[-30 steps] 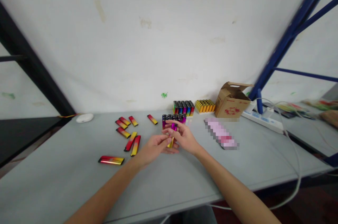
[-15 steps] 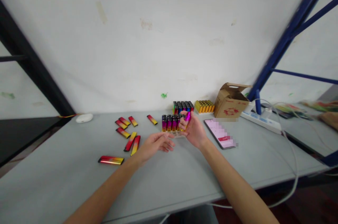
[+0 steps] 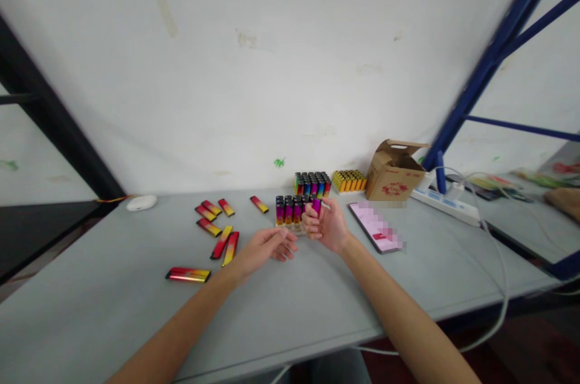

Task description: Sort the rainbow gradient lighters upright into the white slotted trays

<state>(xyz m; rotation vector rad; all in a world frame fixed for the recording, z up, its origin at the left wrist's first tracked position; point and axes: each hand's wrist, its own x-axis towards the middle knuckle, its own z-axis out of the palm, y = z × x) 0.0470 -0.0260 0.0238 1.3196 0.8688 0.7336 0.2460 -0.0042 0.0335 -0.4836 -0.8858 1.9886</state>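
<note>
My right hand (image 3: 326, 226) closes its fingers round a purple lighter (image 3: 316, 206), upright at the right end of a front group of lighters. These purple-and-yellow lighters (image 3: 289, 210) with dark tops stand in rows in a low, pale clear tray (image 3: 296, 229). Whether the held lighter's lower end rests in the tray is hidden by the fingers. My left hand (image 3: 270, 245) hovers just before the tray, loosely curved, fingers apart and nothing in them. To its left, several red-and-yellow lighters (image 3: 220, 243) lie scattered flat on the grey table (image 3: 281, 311).
Behind the tray stand multicoloured lighters (image 3: 312, 183) and a block of yellow cylinders (image 3: 349, 181). An open cardboard box (image 3: 393, 172), a phone (image 3: 375, 227) and a white power strip (image 3: 446, 206) with cables are on the right. A white case (image 3: 142, 203) lies far left.
My right hand has lowered the purple lighter from a tilted position to upright at the tray's right end. My left hand has barely moved; the view has shifted slightly.
</note>
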